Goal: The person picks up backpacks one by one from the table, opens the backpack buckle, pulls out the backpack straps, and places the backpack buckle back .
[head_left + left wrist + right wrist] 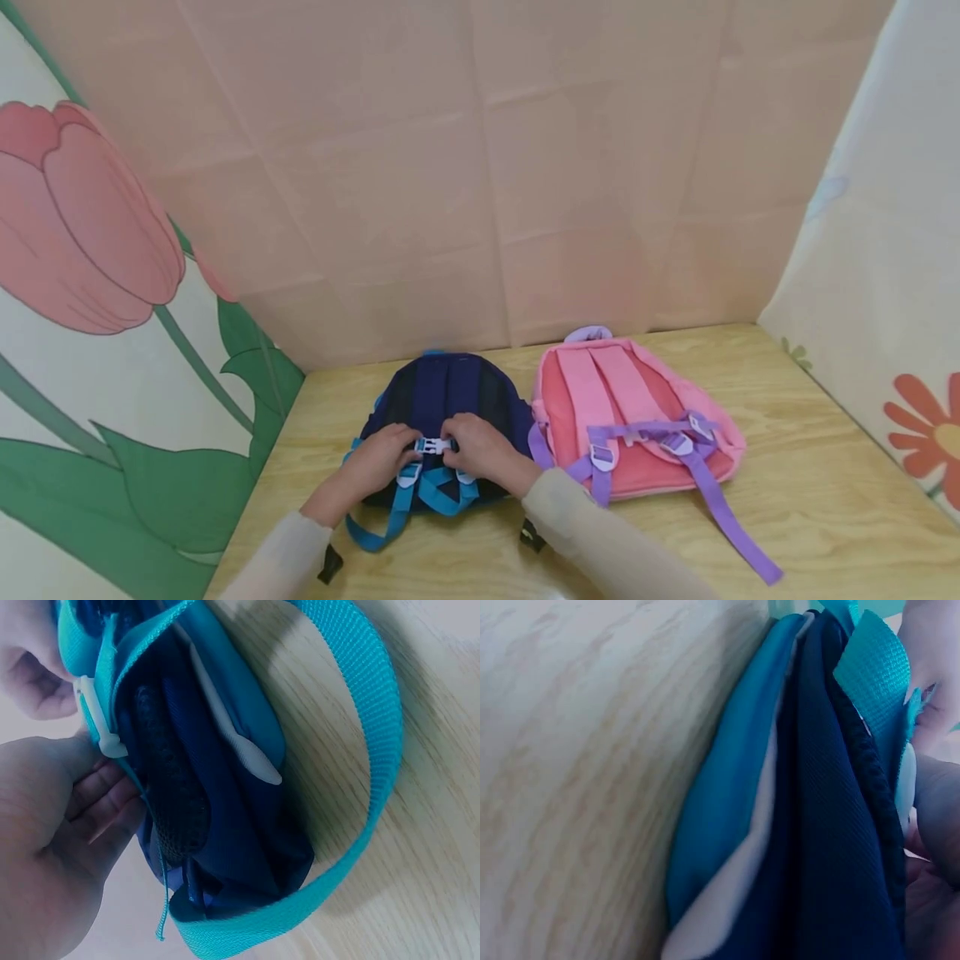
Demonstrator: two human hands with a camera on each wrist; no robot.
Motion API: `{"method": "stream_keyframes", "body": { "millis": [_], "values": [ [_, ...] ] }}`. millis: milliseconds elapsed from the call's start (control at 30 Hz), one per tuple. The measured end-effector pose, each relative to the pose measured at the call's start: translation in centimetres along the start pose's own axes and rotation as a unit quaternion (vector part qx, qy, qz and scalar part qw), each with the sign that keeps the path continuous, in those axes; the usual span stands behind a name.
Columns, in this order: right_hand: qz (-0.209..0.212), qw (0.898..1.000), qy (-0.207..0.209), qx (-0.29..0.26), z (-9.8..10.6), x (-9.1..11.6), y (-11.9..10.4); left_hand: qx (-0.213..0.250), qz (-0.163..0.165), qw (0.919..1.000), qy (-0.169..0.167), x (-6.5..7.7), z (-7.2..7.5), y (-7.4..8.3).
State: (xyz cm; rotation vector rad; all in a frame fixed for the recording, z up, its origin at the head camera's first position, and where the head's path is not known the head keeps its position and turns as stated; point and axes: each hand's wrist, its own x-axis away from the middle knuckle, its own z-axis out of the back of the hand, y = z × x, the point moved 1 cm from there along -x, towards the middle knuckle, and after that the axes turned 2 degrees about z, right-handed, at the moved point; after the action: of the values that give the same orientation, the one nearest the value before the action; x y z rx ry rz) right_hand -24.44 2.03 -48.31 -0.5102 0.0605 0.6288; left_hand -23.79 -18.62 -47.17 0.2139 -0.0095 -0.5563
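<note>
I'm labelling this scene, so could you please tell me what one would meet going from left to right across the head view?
Large pink tulip, left hand, white buckle, right hand, pink backpack, red flower.

Wood-grain counter (825,467) had a navy backpack (453,387) and a pink backpack (630,392) side by side, purple strap (737,525) flopped out too.
</note>
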Motion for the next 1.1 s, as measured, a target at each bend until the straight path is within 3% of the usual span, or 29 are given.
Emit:
{"method": "stream_keyframes", "body": {
  "millis": [400,1100],
  "values": [
    [-0.024,0.999,-0.047,0.011,1.0,0.0,-0.3,0.010,0.011,0.9998,0.011,0.0,0.3,-0.2],
    [0.012,0.998,-0.007,-0.064,1.0,-0.7,-1.6,0.021,-0.011,0.9991,0.035,0.3,0.8,-0.1]
  ]
}}
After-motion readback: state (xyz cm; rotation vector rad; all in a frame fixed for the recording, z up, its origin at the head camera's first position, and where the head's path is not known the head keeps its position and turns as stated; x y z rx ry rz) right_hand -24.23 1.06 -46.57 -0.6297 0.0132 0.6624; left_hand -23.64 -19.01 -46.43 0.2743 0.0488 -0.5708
